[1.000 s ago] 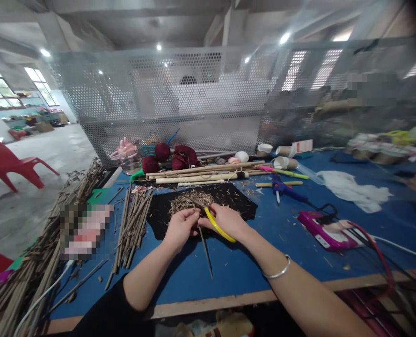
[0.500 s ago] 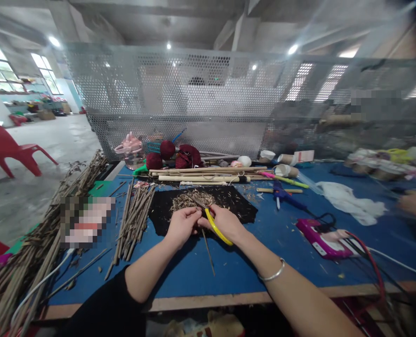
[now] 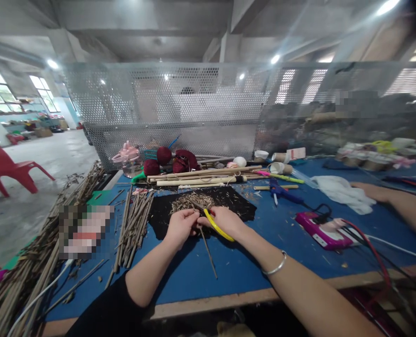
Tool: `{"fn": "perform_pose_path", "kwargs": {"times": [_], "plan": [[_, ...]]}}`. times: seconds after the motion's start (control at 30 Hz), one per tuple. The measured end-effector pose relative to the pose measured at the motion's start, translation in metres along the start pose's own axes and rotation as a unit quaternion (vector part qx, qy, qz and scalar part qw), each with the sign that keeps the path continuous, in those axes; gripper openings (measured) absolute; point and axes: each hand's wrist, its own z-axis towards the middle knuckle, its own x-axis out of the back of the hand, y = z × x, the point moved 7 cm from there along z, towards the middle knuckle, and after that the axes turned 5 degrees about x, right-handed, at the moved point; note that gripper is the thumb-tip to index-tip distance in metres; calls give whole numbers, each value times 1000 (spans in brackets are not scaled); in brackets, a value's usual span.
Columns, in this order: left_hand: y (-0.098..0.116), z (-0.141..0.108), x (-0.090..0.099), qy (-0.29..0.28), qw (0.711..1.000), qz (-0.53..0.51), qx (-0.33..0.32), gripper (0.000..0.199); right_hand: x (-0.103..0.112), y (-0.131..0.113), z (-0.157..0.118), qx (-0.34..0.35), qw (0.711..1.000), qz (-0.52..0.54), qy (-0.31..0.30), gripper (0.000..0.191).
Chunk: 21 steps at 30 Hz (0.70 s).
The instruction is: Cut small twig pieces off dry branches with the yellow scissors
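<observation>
While a thin twig (image 3: 208, 251) is pinched at its upper end by the left hand (image 3: 181, 227), yellow-handled scissors (image 3: 217, 226) are held in the right hand (image 3: 223, 219). Left grip: narrow, thumb and index together. Right grip: fingers wrapped at the handle, fingertips close to the left ones. The twig is slanted down and slightly right, free end over the blue tabletop (image 3: 241, 264). Blades are pointed up-left, away from the wearer; whether the twig is touched by them can't be told, contact zone hidden by fingers.

Under and beyond the hands, a pile of clippings (image 3: 179, 203) is spread on a black cloth (image 3: 160, 224). Just left of the cloth, a bunch of cut twigs (image 3: 134, 224) is laid roughly lengthwise. Farther left, long dry stalks (image 3: 25, 276) are heaped along the table edge, with a pixelated pinkish object (image 3: 88, 229) placed beside them.

Behind the cloth, pale sticks (image 3: 200, 180) are stacked crosswise, maroon balls (image 3: 164, 155) set behind those. To the right: a blue glue gun (image 3: 280, 191) and a purple power strip (image 3: 316, 229) with cables plugged in. Far right, a white cloth (image 3: 344, 192) is reached by a co-worker's hand (image 3: 365, 191). The table is backed by a perforated panel (image 3: 193, 112).
</observation>
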Motion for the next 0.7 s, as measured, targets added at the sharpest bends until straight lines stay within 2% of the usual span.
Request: {"fn": "perform_pose_path", "kwargs": {"times": [0.23,0.43,0.57,0.7], "plan": [[7,1,6,23,999,5,-25,32,11,0,-2,0,999,5,41,57],[13,0,2,-21,998,-39,-45,39,27,-2,-3,35,993,18,108,49],[18,-4,0,-32,996,-15,-80,42,35,0,-4,30,989,27,145,46],[19,-5,0,-35,996,-5,-87,41,38,-4,-4,32,985,37,163,45]]}}
